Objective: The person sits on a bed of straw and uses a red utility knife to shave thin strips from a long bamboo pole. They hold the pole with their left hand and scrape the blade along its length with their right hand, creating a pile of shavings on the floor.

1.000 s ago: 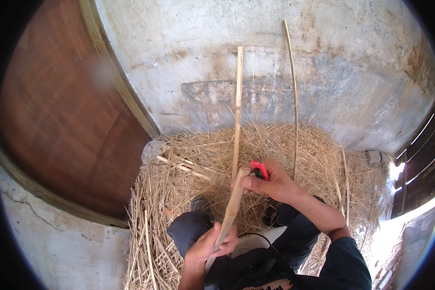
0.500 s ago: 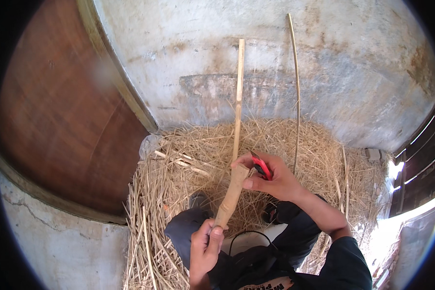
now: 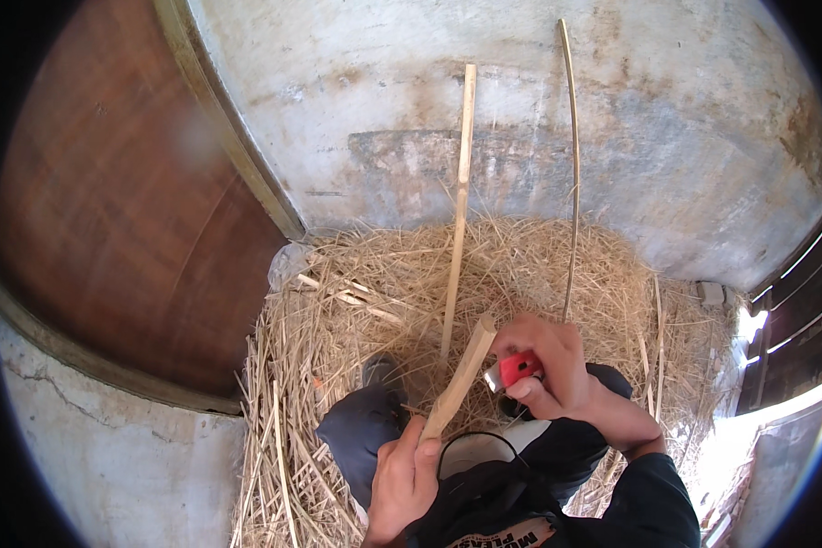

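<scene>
My left hand (image 3: 402,482) is closed around the lower end of a short, pale tan bamboo piece (image 3: 464,376). The piece slants up to the right, its cut end uppermost. Close beside its upper part, my right hand (image 3: 562,363) grips a red utility knife (image 3: 521,367) with a short metal blade pointing down and left. The blade's tip sits a little apart from the bamboo. Part of the knife's handle is hidden in my palm.
Straw and loose shavings (image 3: 511,247) cover the floor around my legs. A pale pole (image 3: 460,192) and a thin strip (image 3: 573,164) lean on the grey wall (image 3: 667,137). Behind on the left is a brown door panel (image 3: 128,219), and slats (image 3: 795,301) stand at the right.
My right hand has turned and moved down and right, bringing the knife off the bamboo's top end to its right side. The bamboo has shifted right and been rotated.
</scene>
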The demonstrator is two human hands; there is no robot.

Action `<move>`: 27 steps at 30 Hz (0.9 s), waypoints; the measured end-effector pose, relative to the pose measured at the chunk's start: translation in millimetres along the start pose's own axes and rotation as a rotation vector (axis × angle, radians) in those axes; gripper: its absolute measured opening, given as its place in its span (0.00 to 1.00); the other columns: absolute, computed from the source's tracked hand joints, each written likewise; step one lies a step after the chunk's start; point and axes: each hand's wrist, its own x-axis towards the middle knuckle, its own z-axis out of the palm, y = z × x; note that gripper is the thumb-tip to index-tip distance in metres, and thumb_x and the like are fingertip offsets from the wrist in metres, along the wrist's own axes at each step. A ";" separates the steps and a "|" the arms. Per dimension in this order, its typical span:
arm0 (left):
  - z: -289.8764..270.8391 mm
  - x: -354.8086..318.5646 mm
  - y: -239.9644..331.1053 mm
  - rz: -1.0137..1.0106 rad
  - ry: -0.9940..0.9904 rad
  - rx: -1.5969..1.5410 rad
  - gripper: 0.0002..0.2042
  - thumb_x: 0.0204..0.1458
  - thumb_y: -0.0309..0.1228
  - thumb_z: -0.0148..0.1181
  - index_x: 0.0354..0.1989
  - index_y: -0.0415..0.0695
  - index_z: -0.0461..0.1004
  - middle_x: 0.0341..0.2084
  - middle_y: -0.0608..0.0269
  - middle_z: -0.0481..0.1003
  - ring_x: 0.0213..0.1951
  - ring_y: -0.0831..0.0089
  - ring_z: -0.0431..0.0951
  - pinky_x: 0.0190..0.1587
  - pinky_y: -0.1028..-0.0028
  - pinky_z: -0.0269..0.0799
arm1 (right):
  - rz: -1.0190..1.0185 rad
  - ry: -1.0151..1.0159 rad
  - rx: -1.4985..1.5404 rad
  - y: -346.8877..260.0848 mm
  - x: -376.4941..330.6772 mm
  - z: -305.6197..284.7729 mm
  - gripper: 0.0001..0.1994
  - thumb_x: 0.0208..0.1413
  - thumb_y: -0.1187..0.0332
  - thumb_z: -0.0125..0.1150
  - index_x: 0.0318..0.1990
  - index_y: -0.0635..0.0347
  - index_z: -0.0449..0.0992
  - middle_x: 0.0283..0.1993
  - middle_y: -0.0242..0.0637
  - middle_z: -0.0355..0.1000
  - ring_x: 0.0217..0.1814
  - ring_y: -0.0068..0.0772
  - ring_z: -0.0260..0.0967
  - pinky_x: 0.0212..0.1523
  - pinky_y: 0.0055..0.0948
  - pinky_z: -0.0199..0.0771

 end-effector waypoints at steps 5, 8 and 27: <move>0.9 6.6 2.0 0.013 0.015 -0.034 0.13 0.73 0.34 0.51 0.50 0.33 0.73 0.23 0.38 0.74 0.29 0.31 0.77 0.33 0.47 0.70 | -0.220 -0.063 -0.350 -11.7 -2.7 5.8 0.20 0.50 0.51 0.80 0.45 0.52 0.85 0.27 0.25 0.72 0.20 0.25 0.70 0.21 0.26 0.68; 2.1 9.9 7.5 -0.001 0.010 -0.052 0.13 0.73 0.34 0.51 0.50 0.34 0.72 0.22 0.39 0.73 0.28 0.31 0.77 0.32 0.47 0.70 | -0.216 -0.075 -0.440 -15.3 -5.1 10.7 0.20 0.50 0.51 0.80 0.45 0.51 0.85 0.25 0.24 0.70 0.19 0.24 0.68 0.20 0.25 0.66; 7.7 17.8 15.2 0.005 0.102 0.115 0.11 0.73 0.32 0.54 0.47 0.35 0.70 0.22 0.37 0.75 0.29 0.31 0.79 0.28 0.48 0.70 | -0.182 -0.002 -0.609 -19.2 -7.2 22.4 0.19 0.50 0.49 0.79 0.43 0.49 0.85 0.23 0.19 0.68 0.19 0.18 0.68 0.19 0.23 0.62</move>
